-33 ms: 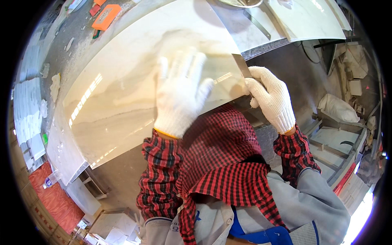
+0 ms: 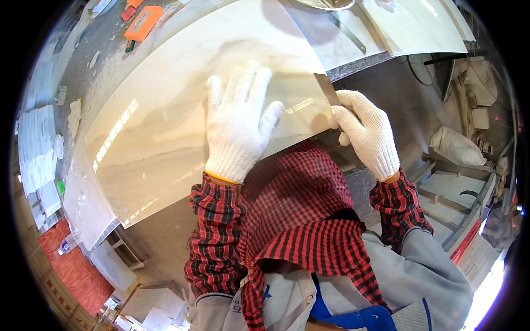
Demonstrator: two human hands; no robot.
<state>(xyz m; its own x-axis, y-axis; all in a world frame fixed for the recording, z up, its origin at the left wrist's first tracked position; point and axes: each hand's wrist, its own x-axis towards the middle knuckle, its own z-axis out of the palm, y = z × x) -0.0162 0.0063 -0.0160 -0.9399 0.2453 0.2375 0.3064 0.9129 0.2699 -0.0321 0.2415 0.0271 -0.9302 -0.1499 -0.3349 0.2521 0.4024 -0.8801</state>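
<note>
Shifted slightly leftward since the earlier frame: left hand in white knit glove (image 2: 236, 124), laid on glossy, cream, marble-patterned slab (image 2: 165, 116) at the near edge of the grey, dusty table (image 2: 105, 62), thumb and little finger spread. Slab's right corner met by white-gloved right hand (image 2: 367, 128), fingers curled; whether pinching cannot be told. Dark print borne by orange rectangular block (image 2: 143, 23), table's far left. Purple-labelled clear plastic bottle (image 2: 68, 243) seen beyond left edge; contents unclear.

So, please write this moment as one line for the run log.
left hand: open, palm down on glossy slab | right hand: pinching flat strip at slab's edge | upper left: orange block
</note>
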